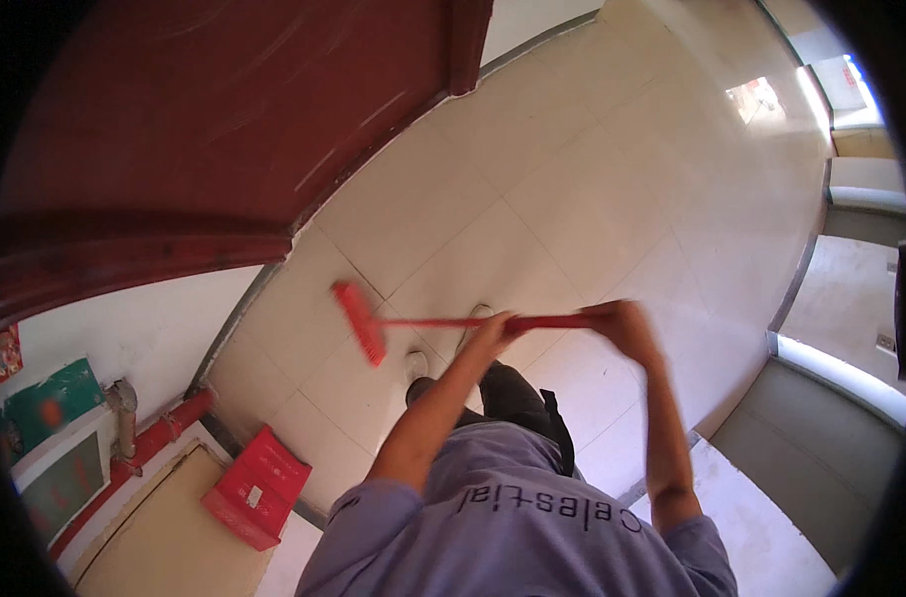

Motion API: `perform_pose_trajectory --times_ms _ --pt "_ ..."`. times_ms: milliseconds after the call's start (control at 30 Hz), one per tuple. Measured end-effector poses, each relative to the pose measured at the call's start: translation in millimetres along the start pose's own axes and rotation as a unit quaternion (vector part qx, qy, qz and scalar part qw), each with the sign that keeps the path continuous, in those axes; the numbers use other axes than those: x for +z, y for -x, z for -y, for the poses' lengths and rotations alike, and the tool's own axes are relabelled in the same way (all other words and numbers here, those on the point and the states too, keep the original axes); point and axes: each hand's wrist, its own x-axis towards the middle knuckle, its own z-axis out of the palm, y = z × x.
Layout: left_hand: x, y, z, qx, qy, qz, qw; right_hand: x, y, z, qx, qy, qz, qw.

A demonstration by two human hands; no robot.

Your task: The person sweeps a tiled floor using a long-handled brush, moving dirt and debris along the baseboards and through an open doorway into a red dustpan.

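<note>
A broom with a red head (pixel 362 322) reaches across in front of me, its bristles towards the left. My left hand (pixel 506 327) is closed around the middle of its red handle. Near the handle's right end, my right hand (pixel 618 324) grips it too, somewhat blurred. The broom head is over the tiled floor (pixel 527 216), left of my shoes; whether it touches the tiles is unclear. A red plastic dustpan (pixel 262 485) lies to the lower left, by the wall.
A dark red door (pixel 221 112) with a raised frame stands at the upper left. A red pipe (pixel 165 429) runs along the left wall near a green panel (pixel 57 403). Grey steps or ledges (pixel 811 425) and pale wall parts line the right side.
</note>
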Motion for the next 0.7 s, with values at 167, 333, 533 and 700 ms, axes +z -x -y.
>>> perform_pose_trajectory --times_ms 167,333,533,700 --pt "198 -53 43 -0.065 -0.04 0.133 0.988 -145 61 24 0.196 0.095 -0.205 0.954" --pt "277 -18 33 -0.073 -0.057 0.13 0.987 -194 84 48 0.161 0.012 -0.262 0.951" --pt "242 -1 -13 -0.04 -0.058 0.022 0.997 -193 40 33 0.156 -0.122 -0.152 0.968" --pt "164 -61 -95 -0.044 -0.151 -0.114 0.981 -112 -60 8 0.147 -0.201 -0.121 0.961"
